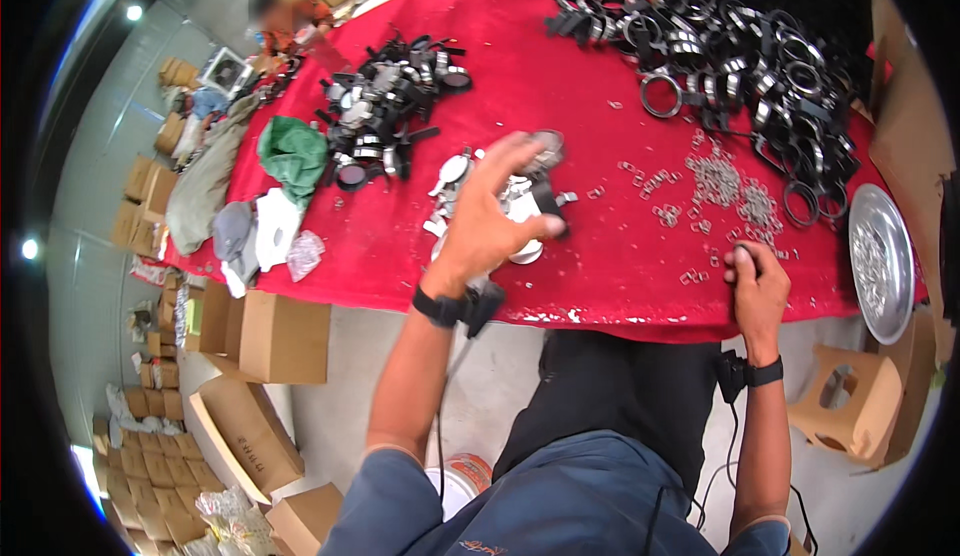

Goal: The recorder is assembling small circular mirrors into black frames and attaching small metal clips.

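The left hand (492, 214) pinches a small black part (547, 199) between thumb and fingers above white round pieces (520, 206). The right hand (757, 286), fingers curled together, rests on the red table (590, 266) near small metal clips (722, 184).

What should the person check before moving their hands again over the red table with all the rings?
1. Left hand holds a part: ok, its fingers are closed around a small round metal piece above the red table.
2. Right hand has something: cannot tell, it rests curled at the table's front edge and the fingertips hide what they pinch.
3. Small metal clips within reach: ok, scattered just beyond the right hand.
4. Pile of black rings stays on the table: ok, heaped at the far right.
5. Metal tray sits safely: not ok, it overhangs the right edge.
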Tool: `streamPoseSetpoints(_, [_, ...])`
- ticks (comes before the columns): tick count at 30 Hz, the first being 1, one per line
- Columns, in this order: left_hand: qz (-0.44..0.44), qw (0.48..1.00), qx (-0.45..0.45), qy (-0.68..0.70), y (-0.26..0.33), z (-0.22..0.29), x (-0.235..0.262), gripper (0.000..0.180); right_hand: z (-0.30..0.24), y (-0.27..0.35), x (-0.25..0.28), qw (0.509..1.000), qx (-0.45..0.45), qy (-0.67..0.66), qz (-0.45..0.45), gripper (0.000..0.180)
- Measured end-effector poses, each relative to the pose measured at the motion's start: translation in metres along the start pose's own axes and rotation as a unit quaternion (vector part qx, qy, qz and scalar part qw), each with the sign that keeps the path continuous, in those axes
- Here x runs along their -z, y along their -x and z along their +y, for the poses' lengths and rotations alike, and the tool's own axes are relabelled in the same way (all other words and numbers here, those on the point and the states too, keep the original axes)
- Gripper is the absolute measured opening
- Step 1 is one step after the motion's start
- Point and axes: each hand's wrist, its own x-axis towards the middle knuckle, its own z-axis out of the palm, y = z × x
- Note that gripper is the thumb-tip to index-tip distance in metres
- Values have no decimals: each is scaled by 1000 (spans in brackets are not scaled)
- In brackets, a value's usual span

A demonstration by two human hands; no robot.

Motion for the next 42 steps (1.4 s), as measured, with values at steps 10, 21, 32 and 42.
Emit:
streamPoseSetpoints(10, [273, 826, 92, -484, -69, -93, 241, 92, -3, 8, -12, 991, 95, 81, 47, 15])
streamPoseSetpoints(21, [30, 943, -40, -330, -177, -30, -69, 69, -2, 10, -5, 993, 73, 57, 68, 22])
streamPoseSetpoints(32, [63, 944, -20, -323, -195, -35, -148, 83, -15, -23, -11, 901, 292, 322, -1, 37])
streamPoseSetpoints(42, [-157, 970, -10, -183, 13, 45, -48, 82, -94, 21, -63, 931, 279, 152, -182, 54])
